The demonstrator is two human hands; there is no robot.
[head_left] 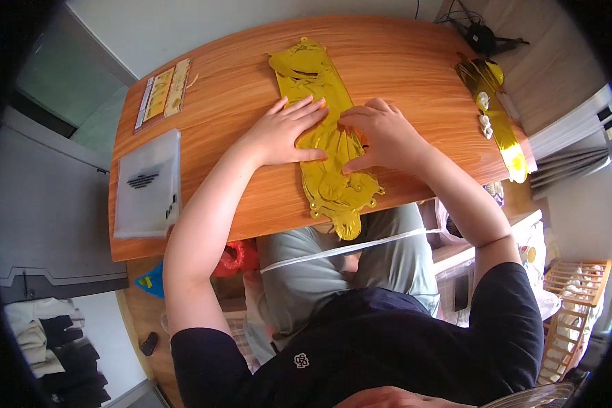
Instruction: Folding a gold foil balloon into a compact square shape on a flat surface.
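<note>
A flat, wrinkled gold foil balloon (314, 88) lies lengthwise on the wooden table (231, 88), its small tabbed end hanging over the near edge. My left hand (282, 136) rests on its left side, palm down, with the fingers spread. On the other side my right hand (382, 138) touches the foil with bent fingertips, the thumb held apart from them. Creases gather in the foil between the two hands. Neither hand shows anything gripped in it.
A second gold foil piece (500, 119) lies along the right edge beside small white bundles (485, 126). At the left are a clear plastic folder (146, 187) and a flat yellow-and-white pack (162, 95). A black cable device (481, 37) sits at the far right corner.
</note>
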